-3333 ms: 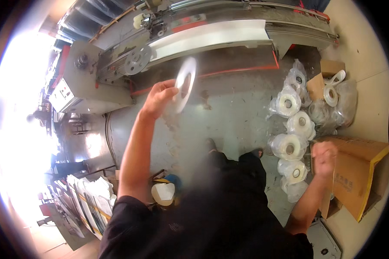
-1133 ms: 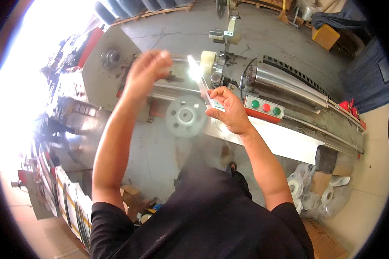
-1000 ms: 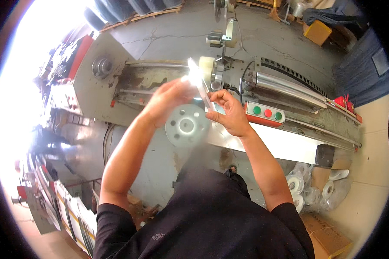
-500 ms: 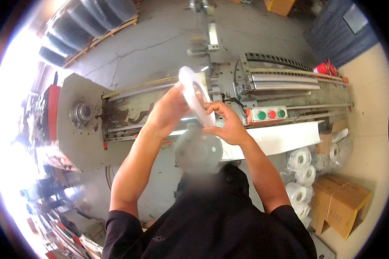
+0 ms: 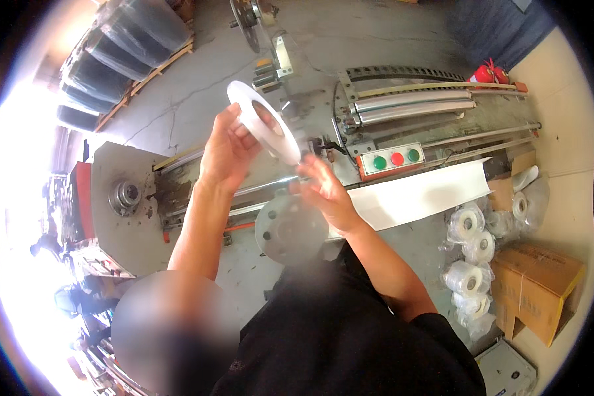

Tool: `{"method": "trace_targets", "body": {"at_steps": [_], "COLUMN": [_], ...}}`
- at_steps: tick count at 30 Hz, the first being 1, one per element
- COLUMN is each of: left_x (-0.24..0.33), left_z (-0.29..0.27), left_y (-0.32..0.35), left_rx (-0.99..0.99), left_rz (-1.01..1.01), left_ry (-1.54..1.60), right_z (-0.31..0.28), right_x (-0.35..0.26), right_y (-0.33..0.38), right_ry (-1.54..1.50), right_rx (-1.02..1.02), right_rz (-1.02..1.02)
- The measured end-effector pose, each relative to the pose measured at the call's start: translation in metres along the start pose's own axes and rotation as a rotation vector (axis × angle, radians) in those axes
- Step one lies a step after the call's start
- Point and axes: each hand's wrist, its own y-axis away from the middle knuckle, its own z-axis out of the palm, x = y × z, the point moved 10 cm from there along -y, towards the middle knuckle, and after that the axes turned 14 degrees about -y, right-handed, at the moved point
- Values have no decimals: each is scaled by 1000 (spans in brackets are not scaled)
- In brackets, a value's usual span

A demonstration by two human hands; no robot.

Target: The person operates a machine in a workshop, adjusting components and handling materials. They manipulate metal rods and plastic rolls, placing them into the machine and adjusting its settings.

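A thin ring-shaped roll of white tape is held up, tilted, over the long machine, its brown core facing partly toward me. My left hand grips its left edge, thumb on the near rim and fingers behind. Just off the roll's lower right edge is my right hand, thumb and fingers apart and slightly blurred, holding nothing that I can make out. Below it a round grey disc with holes stands in front of my body, partly smeared.
A control box with green and red buttons sits on the machine, beside a long white sheet. Wrapped rolls and a cardboard box stand at the right. Dark wrapped rolls rest on a pallet, far left.
My right hand has come off the roll, which it was touching before. The left hand keeps its hold, and the roll has shifted left and turned its face more toward me. The view has swung.
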Motion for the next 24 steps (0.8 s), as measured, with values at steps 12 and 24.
{"method": "trace_targets", "body": {"at_steps": [12,24], "left_x": [52,76], "left_z": [-65,-141], "left_y": [-19,-8], "left_rx": [307,421], "left_rz": [190,264], "left_ry": [-94,141], "right_z": [-65,-345], "right_x": [-101,-171], "right_y": [75,293], "right_ry": [558,968], "right_rx": [83,552], "right_rz": [-6,242]}}
